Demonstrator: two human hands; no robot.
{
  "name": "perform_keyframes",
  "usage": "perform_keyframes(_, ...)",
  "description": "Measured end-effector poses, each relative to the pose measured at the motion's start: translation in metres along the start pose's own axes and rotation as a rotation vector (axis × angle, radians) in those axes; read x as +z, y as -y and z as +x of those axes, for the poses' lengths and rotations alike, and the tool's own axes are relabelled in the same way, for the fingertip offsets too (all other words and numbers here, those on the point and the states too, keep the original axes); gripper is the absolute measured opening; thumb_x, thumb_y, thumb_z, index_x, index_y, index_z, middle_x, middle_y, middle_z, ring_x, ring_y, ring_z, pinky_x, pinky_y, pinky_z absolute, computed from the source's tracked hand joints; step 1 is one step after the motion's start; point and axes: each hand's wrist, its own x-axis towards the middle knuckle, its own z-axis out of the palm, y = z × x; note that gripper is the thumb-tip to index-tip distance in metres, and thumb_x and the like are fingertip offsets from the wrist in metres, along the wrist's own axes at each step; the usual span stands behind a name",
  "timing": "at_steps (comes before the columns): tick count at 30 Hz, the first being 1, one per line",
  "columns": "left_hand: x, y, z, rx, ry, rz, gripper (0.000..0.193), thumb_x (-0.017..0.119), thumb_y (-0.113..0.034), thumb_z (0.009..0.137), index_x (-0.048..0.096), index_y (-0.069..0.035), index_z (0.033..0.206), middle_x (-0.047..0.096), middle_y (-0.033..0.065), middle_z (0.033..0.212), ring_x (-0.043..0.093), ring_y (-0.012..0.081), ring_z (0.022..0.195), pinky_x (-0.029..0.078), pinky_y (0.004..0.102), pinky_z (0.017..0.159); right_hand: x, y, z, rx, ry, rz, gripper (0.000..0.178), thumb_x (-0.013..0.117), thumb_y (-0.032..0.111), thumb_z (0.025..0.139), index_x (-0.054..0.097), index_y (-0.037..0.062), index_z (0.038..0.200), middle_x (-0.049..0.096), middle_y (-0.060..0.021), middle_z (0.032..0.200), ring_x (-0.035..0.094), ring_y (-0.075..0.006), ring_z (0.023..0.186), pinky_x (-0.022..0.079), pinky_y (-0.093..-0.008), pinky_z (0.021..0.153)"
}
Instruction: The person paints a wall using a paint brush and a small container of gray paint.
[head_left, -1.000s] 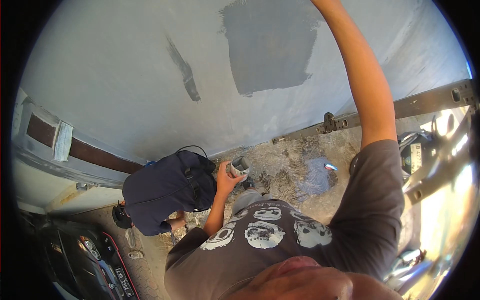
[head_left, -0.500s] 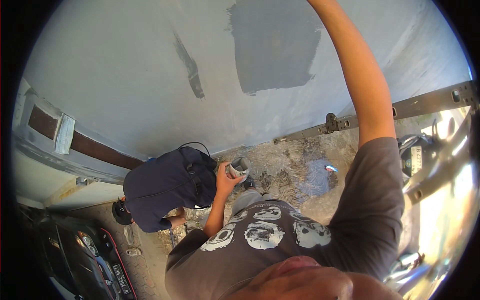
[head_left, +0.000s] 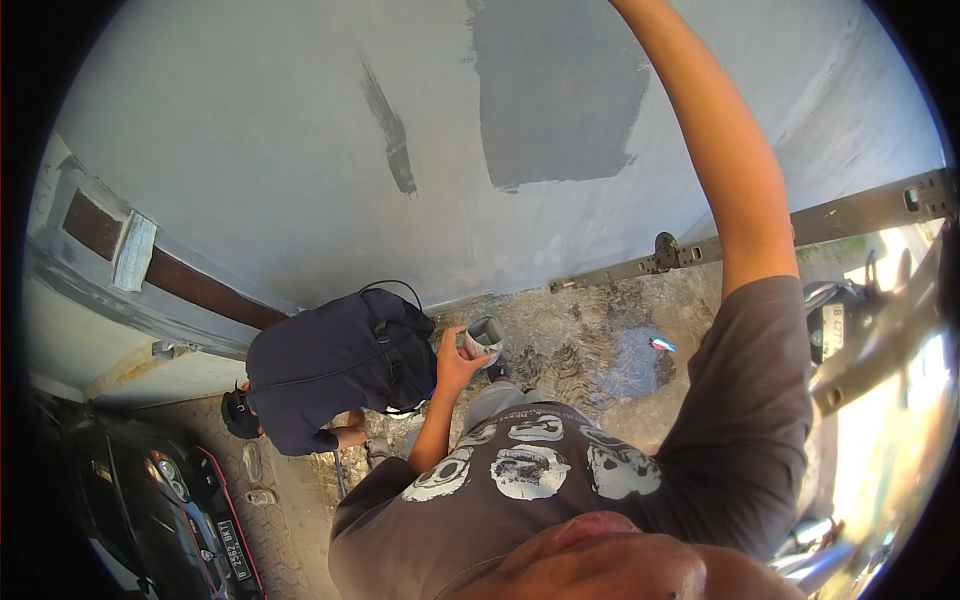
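Observation:
My left hand (head_left: 457, 362) is closed around a small, paint-stained grey can (head_left: 484, 336), its open top facing up, in front of my body. What is inside the can is hard to make out. My right arm (head_left: 715, 150) stretches upward along the wall, and its hand lies beyond the top edge of the picture. Near that arm, a darker grey painted patch (head_left: 560, 100) covers part of the light grey wall (head_left: 270, 150). To its left runs a narrow dark streak (head_left: 388, 130).
A person in dark clothes (head_left: 330, 370) bends down at my left, close to the can. A black car (head_left: 150, 500) stands at lower left. A perforated metal beam (head_left: 740, 240) crosses at right, with a motorcycle (head_left: 835, 320) beyond. Wet, rough ground (head_left: 600, 350) lies below.
The view has shifted slightly, so the wall patches sit a little farther right. My left hand still holds the can and my right arm stays raised.

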Motion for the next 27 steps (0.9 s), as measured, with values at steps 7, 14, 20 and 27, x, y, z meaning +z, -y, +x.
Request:
perform_keyframes(7, 0.001, -0.006, -0.009, -0.05, 0.032, -0.048, 0.076, 0.098, -0.015, 0.065, 0.053, -0.001, 0.126, 0.059, 0.0042, 0.087, 0.051, 0.0053, 0.06, 0.042, 0.0244, 0.053, 0.043, 0.023, -0.104, -0.521, 1.376, -0.775, 0.023, 0.053, 0.001, 0.08, 0.074, -0.0055, 0.09, 0.065, -0.0185, 0.073, 0.062, -0.0295, 0.062, 0.049, -0.0448, 0.058)
perform_keyframes(14, 0.006, -0.007, -0.01, 0.009, -0.024, -0.071, 0.075, 0.097, -0.014, 0.066, 0.054, 0.0, 0.125, 0.058, 0.0019, 0.081, 0.046, 0.0049, 0.057, 0.04, 0.0245, 0.052, 0.091, -0.034, -0.182, 0.002, 1.214, 0.054, 0.027, 0.063, 0.025, 0.098, 0.067, 0.0005, 0.108, 0.065, -0.0111, 0.081, 0.057, -0.0205, 0.061, 0.046, -0.0407, 0.054)
perform_keyframes(20, -0.011, -0.005, -0.021, -0.062, -0.032, -0.12, 0.074, 0.097, -0.013, 0.066, 0.054, 0.0, 0.126, 0.058, 0.0038, 0.085, 0.048, 0.0054, 0.058, 0.041, 0.0247, 0.053, 0.103, -0.067, -0.312, 0.089, 0.757, 0.527, 0.031, 0.066, 0.016, 0.1, 0.071, 0.0101, 0.131, 0.072, -0.0082, 0.086, 0.061, -0.0169, 0.069, 0.053, -0.0356, 0.067)
perform_keyframes(27, -0.022, 0.011, -0.013, -0.04, -0.014, -0.138, 0.076, 0.099, -0.013, 0.066, 0.053, 0.0, 0.125, 0.058, 0.0043, 0.089, 0.051, 0.0066, 0.061, 0.044, 0.0249, 0.054, 0.094, -0.063, -0.347, -0.009, 0.825, 0.41, 0.03, 0.066, 0.017, 0.1, 0.072, 0.0106, 0.128, 0.075, -0.0186, 0.107, 0.07, -0.0366, 0.097, 0.055, -0.0432, 0.085)
